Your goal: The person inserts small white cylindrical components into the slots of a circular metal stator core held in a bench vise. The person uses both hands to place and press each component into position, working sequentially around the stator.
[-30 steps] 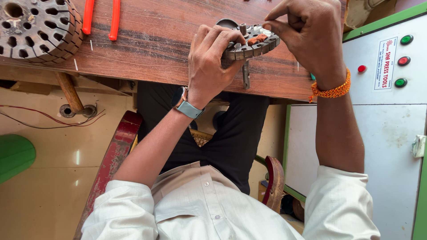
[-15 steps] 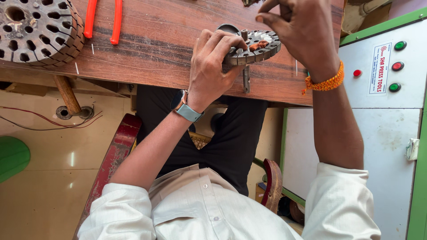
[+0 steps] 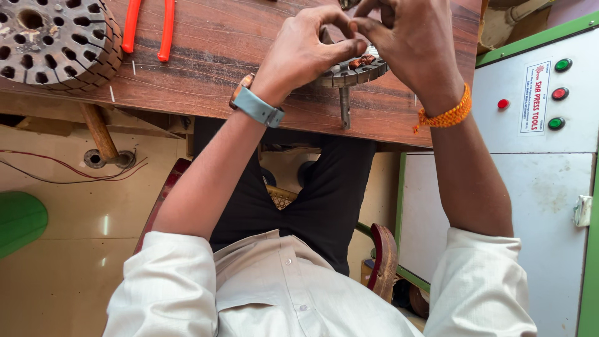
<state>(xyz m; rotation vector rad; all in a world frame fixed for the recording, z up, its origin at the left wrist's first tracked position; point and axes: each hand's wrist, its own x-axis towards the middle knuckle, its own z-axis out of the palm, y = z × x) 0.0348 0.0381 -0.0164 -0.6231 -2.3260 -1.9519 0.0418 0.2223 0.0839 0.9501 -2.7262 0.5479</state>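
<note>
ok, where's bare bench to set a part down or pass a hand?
Free: the brown wooden bench between the orange-handled pliers and the left hand, and the strip right of the right hand. Crowded: around the small slotted round metal core under both hands, and the corner with the large slotted metal core.

Both forearms reach forward, sleeves rolled to the elbows. Left hand (image 3: 306,50) — fingers curled, thumb and forefinger pinched. Right hand (image 3: 412,40) — fingers bent, fingertips meeting the left's.
</note>
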